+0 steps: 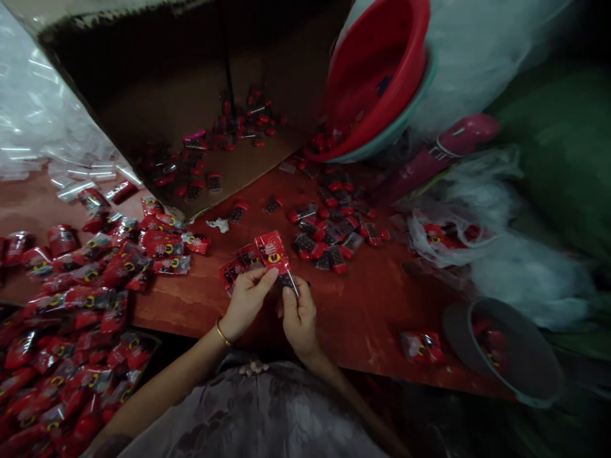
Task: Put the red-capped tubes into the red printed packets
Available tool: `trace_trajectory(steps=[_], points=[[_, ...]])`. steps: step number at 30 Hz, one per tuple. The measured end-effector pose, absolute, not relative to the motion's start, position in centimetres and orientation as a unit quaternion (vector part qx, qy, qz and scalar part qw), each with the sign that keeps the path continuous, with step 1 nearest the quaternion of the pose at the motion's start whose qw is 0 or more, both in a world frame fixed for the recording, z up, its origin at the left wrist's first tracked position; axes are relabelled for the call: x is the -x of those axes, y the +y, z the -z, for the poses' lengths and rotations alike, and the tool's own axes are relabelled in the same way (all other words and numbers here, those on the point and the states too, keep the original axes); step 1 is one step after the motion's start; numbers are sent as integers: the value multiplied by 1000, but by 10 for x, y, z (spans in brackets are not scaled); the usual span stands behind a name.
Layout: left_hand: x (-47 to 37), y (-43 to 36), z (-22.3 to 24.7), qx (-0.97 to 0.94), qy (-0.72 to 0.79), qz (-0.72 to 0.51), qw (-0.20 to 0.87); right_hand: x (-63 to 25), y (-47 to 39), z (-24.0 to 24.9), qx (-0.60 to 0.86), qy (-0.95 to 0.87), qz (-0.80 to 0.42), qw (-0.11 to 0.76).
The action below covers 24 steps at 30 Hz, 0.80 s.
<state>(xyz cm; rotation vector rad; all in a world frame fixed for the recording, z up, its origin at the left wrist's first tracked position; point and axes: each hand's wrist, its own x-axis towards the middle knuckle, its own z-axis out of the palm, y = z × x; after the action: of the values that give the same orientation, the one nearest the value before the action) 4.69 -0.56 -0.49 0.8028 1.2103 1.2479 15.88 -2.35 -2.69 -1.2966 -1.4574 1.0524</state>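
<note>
Near the table's front edge, my left hand [247,301] pinches a red printed packet [273,250] at its lower left. My right hand [300,313] is closed on a small dark container with a clear edge [287,281], right below the packet. Whether the container is partly inside the packet I cannot tell. Several flat red packets [237,264] lie just behind my left fingers. Beyond my right hand, a loose pile of dark containers with red caps [334,222] rests on the red table [353,318].
An open cardboard box [258,166] holding small containers stands behind. A tilted red basin [377,121] is at its right. Filled red packets [95,267] are heaped at left. To the right are a purple bottle-like object [429,159], plastic bags [520,273] and a grey bin [534,362].
</note>
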Motion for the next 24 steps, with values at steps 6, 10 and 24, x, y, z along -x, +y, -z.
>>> trace_trajectory(steps=[6, 10, 24], points=[[-52, -7, 0, -329, 481, -514, 630, -161, -20, 20, 490, -505, -534, 468], [-44, -1, -1, -352, 465, -530, 616, -163, -20, 20, 472, -515, -540, 469], [-60, 6, 1, -404, 478, -468, 624, -192, -21, 26, 489, -592, -476, 429]])
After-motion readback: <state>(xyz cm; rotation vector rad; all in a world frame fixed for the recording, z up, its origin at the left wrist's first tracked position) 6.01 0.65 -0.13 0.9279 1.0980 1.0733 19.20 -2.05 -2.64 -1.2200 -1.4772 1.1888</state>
